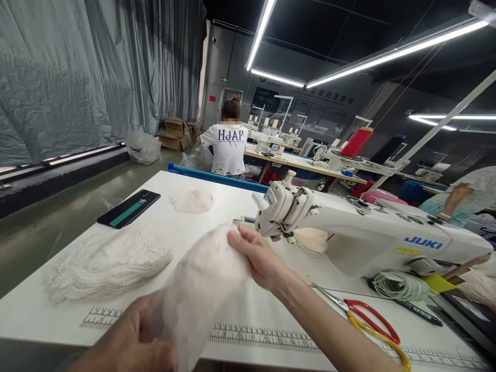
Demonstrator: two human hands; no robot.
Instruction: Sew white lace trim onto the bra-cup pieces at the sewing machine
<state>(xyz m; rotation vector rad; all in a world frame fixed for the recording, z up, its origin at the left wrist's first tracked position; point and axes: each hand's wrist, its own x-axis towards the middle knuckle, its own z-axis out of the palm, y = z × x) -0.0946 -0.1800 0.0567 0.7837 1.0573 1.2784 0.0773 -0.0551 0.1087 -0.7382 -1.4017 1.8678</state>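
Holding: your left hand (129,341) and right hand (258,258) each grasp the sheer white fabric (203,289).
Sewing machine (349,232): just beyond your right hand.
Scissors (372,320): beside your right forearm.

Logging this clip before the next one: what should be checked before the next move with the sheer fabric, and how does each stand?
1. The sheer white fabric is held by left hand and right hand: ok.
2. Right hand's fingers clear of the sewing machine needle: cannot tell, close beside its head.
3. Fabric lying smooth: cannot tell, blurred.
4. Scissors apart from the hands: ok, on the table beside the right forearm.
5. Phone out of the way: ok, far left on the table.
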